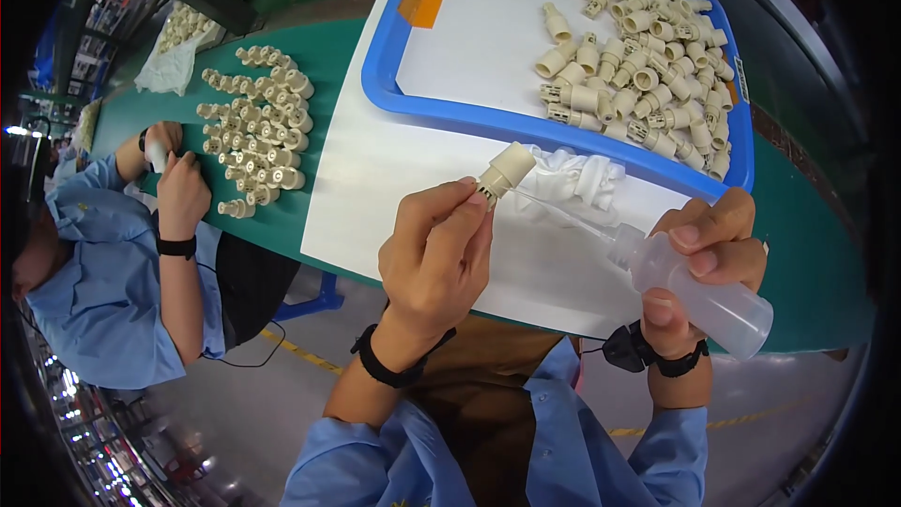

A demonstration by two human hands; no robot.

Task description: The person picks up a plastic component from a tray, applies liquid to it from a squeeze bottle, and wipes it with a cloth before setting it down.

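Between the fingertips of my left hand [436, 249] is a cream plastic fitting [508, 169], tilted with its wide smooth end up and to the right. My right hand [710, 253] grips a translucent squeeze bottle [699, 296] that lies slantwise in the fingers. Its long thin nozzle [563, 214] points left, and the tip comes close to the fitting; whether they touch I cannot tell. Behind the nozzle a crumpled white cloth [577, 178] rests on the white sheet [375, 197].
A blue-rimmed tray [450, 111] at the back right holds a heap of similar fittings [648, 66]. Rows of fittings [258, 122] stand on the green table [328, 66] to the left. A co-worker [122, 263] in a blue shirt sits at far left, hands over the table.
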